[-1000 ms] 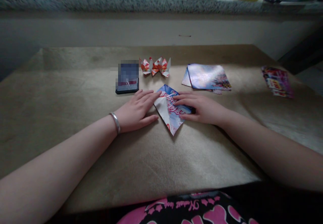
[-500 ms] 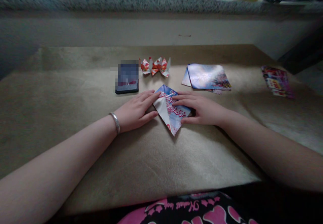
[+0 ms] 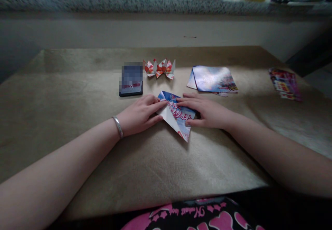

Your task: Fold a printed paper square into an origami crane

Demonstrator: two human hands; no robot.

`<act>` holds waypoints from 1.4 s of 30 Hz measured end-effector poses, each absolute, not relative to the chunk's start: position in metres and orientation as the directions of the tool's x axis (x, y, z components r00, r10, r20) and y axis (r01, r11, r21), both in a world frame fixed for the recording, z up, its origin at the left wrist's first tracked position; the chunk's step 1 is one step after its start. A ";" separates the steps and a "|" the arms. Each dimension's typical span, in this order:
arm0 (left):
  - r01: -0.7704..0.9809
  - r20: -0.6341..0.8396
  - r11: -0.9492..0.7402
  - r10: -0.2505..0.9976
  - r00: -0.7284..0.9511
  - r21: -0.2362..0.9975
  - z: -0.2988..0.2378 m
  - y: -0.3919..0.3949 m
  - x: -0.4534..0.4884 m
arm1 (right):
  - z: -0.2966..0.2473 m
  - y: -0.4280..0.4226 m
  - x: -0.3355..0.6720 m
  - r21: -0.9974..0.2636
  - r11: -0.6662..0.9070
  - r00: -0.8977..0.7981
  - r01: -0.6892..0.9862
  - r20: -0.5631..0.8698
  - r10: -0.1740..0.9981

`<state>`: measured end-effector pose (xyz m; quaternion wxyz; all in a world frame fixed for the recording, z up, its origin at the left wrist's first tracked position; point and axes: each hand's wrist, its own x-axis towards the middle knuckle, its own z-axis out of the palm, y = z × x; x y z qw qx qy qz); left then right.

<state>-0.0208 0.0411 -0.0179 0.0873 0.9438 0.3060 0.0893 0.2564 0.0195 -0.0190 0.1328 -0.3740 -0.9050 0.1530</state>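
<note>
A partly folded sheet of printed paper point(image 3: 176, 117), blue and red with a white underside, lies on the tan table cover point(image 3: 103, 95). My left hand point(image 3: 138, 115), with a silver bangle at the wrist, curls its fingers onto the paper's left edge and pinches it. My right hand point(image 3: 204, 110) lies flat on the paper's right side, fingers stretched out and pressing it down. The paper's lower point sticks out toward me between the two hands.
A dark phone point(image 3: 131, 81) lies just beyond my left hand. Folded red-and-white paper figures point(image 3: 160, 68) sit behind it. A stack of printed sheets point(image 3: 213, 79) lies at the right, and a pink packet point(image 3: 284, 83) at the far right. A cluttered stone ledge point(image 3: 129, 3) runs along the back.
The paper has turned a little, its lower point swinging to the right. My left fingers have curled in on its left edge. My right hand has stayed pressing.
</note>
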 end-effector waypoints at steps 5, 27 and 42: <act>0.577 0.137 -0.803 0.595 0.792 0.150 -0.020 0.040 -0.018 | -0.019 0.020 0.256 -0.386 0.683 -0.697 0.620 0.129 0.705; 0.386 0.225 -0.905 0.419 0.880 0.179 -0.011 0.040 -0.017 | -0.015 0.020 0.260 -0.323 0.752 -0.761 0.575 0.127 0.636; 0.354 0.166 -0.931 0.364 0.916 0.090 -0.009 0.034 -0.015 | -0.012 0.014 0.258 -0.198 0.759 -0.743 0.621 0.159 0.650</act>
